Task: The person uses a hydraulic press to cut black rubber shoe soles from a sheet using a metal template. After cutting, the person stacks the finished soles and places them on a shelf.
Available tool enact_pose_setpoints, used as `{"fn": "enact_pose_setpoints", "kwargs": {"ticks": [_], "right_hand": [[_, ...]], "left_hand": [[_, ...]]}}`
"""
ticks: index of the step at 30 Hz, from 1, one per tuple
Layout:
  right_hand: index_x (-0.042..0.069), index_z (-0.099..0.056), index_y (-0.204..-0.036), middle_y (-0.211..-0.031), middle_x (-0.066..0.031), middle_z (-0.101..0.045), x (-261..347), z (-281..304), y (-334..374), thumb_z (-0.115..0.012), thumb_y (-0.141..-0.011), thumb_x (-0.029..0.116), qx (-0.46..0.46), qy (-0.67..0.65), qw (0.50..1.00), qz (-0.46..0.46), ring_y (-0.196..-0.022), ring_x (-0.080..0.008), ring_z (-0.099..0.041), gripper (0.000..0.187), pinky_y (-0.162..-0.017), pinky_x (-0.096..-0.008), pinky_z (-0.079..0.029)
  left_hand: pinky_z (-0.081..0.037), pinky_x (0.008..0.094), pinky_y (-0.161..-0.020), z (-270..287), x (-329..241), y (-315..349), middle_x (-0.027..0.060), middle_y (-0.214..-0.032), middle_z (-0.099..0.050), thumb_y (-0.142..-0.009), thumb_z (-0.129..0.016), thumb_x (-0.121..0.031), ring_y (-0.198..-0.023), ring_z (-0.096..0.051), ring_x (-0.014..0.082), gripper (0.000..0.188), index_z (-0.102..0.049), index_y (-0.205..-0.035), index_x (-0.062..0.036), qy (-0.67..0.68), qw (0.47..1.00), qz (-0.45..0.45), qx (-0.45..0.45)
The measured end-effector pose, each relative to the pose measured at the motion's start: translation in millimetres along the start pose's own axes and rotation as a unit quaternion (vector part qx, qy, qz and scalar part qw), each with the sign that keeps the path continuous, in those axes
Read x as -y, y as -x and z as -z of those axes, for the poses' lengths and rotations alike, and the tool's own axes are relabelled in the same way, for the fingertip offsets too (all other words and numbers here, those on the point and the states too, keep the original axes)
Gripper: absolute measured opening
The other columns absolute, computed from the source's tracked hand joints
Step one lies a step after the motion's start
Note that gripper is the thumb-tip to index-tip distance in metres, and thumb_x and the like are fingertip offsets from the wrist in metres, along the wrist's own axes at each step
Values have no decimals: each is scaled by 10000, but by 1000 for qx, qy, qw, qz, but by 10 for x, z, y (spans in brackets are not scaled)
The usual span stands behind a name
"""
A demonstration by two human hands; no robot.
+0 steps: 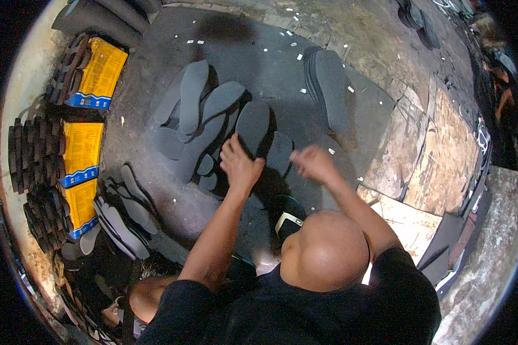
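Note:
A dark grey shoe sole (252,123) stands out in the middle of the pile. My left hand (240,167) grips its near end, fingers along the left side and thumb at the lower right. To the right, my right hand (316,164) is raised with its fingers drawn together and slightly blurred; what they hold, if anything, I cannot make out. Another grey sole (280,150) lies between the two hands. Left of my left hand, several more soles (204,138) overlap in a loose heap on the dark mat (259,46).
Neatly stacked soles (331,86) lie at the right of the mat, with small white pieces (300,57) scattered about. Yellow and blue sacks (82,146) and piles of dark soles (37,152) line the left wall. Worn boards (440,152) cover the right floor.

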State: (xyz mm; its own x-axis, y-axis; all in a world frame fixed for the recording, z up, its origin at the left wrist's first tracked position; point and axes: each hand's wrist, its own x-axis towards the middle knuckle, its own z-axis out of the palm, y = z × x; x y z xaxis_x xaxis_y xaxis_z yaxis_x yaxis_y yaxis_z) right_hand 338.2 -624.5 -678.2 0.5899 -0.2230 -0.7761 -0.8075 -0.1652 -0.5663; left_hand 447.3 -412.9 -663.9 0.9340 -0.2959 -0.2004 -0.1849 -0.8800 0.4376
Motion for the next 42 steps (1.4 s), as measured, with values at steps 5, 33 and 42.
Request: {"fn": "enact_pose_setpoints", "kwargs": {"ticks": [5,33,42], "right_hand": [[-50,-621,-1204,-993,-201,-733,-305,-1178,-167,-798,-857,414,-178,-198,964,12,-896,-344,-710,607,-806,-446,-553],[-80,-427,-1437,-1444,-278,-544,564,-690,72,-816,-865,438,-259,-127,922,259,-1357,-391,-522,865,-1132,-432,-408],[-25,-496,-1254,-1226,-242,-604,628,-494,49,-759,-886,416,-321,192,900,223,-1141,-452,-581,631,-991,-540,-467]], "left_hand": [[-402,570,-1062,-120,402,142,206,-1394,-489,-826,-842,-312,-1307,-457,435,819,-410,-1457,-18,73,996,49,-22],[-469,438,-1076,131,-143,48,255,-1425,-581,-1005,-646,-350,-1326,-568,385,598,-509,-1455,19,397,917,25,31],[-318,486,-1214,767,1102,-1503,345,-1516,-428,-845,-827,-395,-1453,-381,473,980,-317,-1537,76,-3,992,3,-126]]}}
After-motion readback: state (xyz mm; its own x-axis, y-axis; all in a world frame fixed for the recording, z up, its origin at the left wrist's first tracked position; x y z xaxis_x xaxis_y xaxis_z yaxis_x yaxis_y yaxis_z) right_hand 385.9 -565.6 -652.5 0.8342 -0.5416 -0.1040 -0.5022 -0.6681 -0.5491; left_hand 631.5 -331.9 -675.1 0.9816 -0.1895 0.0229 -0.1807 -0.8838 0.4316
